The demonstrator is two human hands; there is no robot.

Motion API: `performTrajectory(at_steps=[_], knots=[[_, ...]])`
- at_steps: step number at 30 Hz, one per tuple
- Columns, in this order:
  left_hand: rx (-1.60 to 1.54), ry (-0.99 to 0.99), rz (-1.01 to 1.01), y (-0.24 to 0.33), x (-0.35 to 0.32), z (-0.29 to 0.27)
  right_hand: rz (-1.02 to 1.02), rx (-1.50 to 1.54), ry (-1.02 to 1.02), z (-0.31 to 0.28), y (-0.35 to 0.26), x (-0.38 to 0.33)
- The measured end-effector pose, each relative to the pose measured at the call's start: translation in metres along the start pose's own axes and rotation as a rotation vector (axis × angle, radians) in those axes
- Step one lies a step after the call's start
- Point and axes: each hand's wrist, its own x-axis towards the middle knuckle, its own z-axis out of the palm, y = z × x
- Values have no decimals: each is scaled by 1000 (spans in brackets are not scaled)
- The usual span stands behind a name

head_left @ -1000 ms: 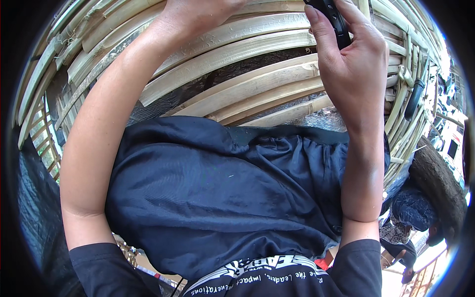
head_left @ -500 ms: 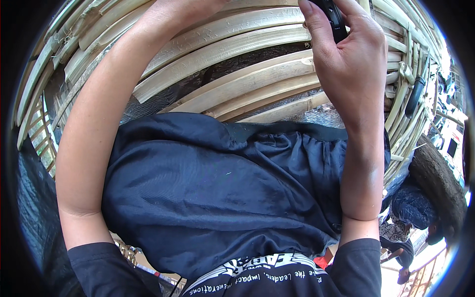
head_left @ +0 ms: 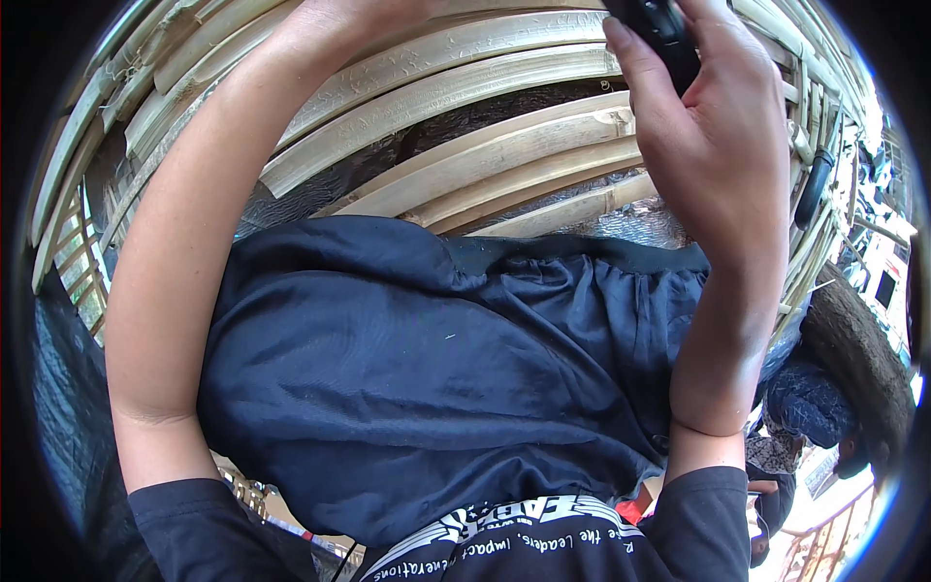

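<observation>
My right hand (head_left: 722, 136) is raised at the top right, its fingers wrapped around a small black object (head_left: 661, 31) that is partly cut off by the frame's upper edge. My left hand (head_left: 361, 17) reaches up at the top centre; only its wrist and heel show, and the fingers lie outside the picture. Both hands are held in front of curved split bamboo slats (head_left: 456, 92). Between my forearms hangs a dark navy cloth garment (head_left: 436, 369).
The bamboo slats arc across the whole top and down both sides. A person with a dark blue head covering (head_left: 810, 403) is at the lower right, next to a thick brown log (head_left: 863, 359). A black sheet (head_left: 58, 407) lies at the left.
Both hands have risen toward the top edge, so more of the left hand and the black object is cut off. The right hand keeps its grip.
</observation>
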Motion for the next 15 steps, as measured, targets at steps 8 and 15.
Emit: performTrajectory(at_steps=[8, 15], knots=[[109, 60, 76, -7, -2, 7, 93, 19, -12, -1, -16, 5], [-32, -3, 67, -18, 1, 3, -65, 32, -177, -9, -1, -1]])
